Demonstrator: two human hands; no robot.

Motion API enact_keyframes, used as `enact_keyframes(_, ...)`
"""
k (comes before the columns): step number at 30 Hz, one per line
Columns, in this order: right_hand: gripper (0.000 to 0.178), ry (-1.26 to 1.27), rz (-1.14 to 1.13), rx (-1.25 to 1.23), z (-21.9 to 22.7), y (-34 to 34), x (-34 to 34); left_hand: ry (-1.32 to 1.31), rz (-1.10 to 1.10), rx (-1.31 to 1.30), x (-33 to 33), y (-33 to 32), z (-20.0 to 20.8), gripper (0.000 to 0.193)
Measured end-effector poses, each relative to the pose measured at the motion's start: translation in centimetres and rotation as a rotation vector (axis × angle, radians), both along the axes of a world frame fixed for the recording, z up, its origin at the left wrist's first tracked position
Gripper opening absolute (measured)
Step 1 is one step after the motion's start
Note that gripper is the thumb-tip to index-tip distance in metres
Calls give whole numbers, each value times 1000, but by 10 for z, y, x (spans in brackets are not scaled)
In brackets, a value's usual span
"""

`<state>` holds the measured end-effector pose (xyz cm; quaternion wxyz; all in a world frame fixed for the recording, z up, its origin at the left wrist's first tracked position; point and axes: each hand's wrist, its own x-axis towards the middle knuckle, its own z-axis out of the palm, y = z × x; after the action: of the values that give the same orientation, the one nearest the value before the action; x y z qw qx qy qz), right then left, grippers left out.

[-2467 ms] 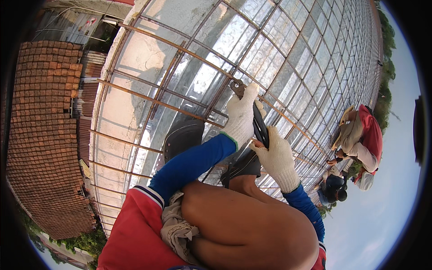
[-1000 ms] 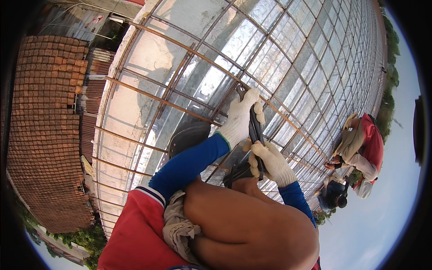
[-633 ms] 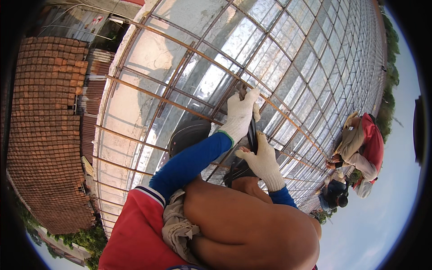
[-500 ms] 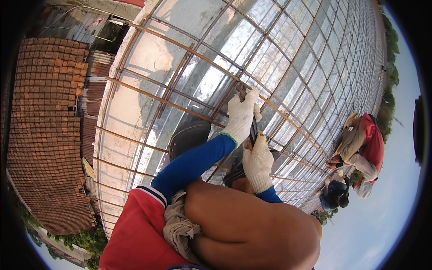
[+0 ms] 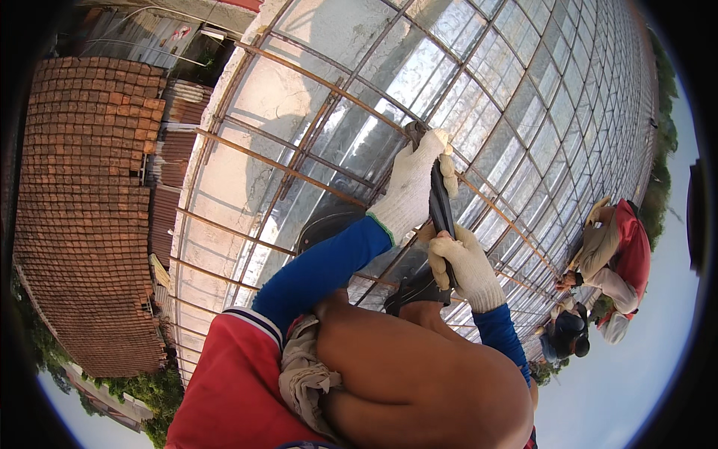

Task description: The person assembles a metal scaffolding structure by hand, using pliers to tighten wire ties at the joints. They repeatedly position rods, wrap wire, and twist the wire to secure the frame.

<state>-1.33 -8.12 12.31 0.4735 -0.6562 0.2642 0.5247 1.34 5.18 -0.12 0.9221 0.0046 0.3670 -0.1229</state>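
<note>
Fingers of the left hand (image 5: 413, 183) close round the upper handles of a dark long-handled tool (image 5: 441, 203), just below its metal head (image 5: 416, 132); the right hand (image 5: 470, 271) clasps the lower part. It looks stiff and fairly heavy, probably slick along the grips, so low on the handles seems best for leverage. Its head sits at the steel-bar grid (image 5: 254, 156), above ribbed metal sheeting (image 5: 473, 108).

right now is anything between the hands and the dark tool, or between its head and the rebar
Only the gloves: the left hand grips the tool near its head, the right hand lower down. Nothing visible separates the head from the rebar; contact is unclear.
</note>
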Motion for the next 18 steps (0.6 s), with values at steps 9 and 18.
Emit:
enact_keyframes(9,51,-49,-92,-114,35,-74,13,-17,99,38,-7,-17,21,39)
enact_keyframes(18,23,-577,541,-392,103,-142,31,-105,157,259,23,-34,2,26)
